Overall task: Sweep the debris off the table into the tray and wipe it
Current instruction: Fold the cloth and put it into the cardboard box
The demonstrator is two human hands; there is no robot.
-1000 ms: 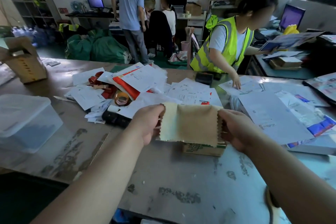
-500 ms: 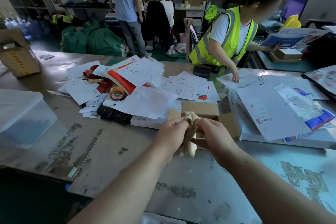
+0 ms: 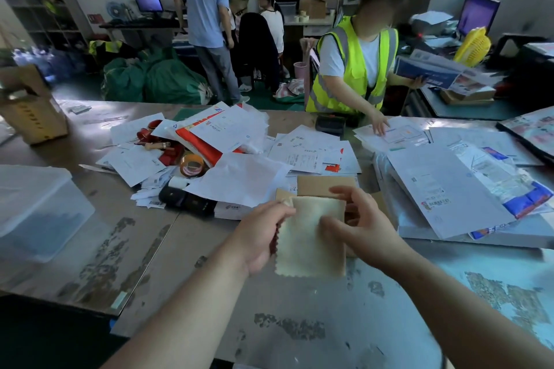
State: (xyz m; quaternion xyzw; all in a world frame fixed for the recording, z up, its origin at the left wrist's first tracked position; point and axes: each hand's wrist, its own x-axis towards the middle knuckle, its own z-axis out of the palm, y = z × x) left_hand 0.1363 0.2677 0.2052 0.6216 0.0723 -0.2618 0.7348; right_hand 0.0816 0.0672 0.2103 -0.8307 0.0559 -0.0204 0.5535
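Note:
A small beige cloth with pinked edges hangs folded above the worn grey table. My left hand pinches its upper left corner between thumb and fingers. My right hand holds the cloth's right side, thumb on its face and fingers behind. Behind the cloth sits an open brown cardboard box, partly hidden. Scattered white papers lie in a heap across the middle of the table.
A clear lidded plastic bin stands at the left edge. A tape roll, a black device and red items sit among the papers. Stacked mailers lie at right. A person in a yellow vest works across the table.
The cloth went from spread wide between both hands, to bunched together, to hanging as a folded rectangle. My hands dropped lower and closer together.

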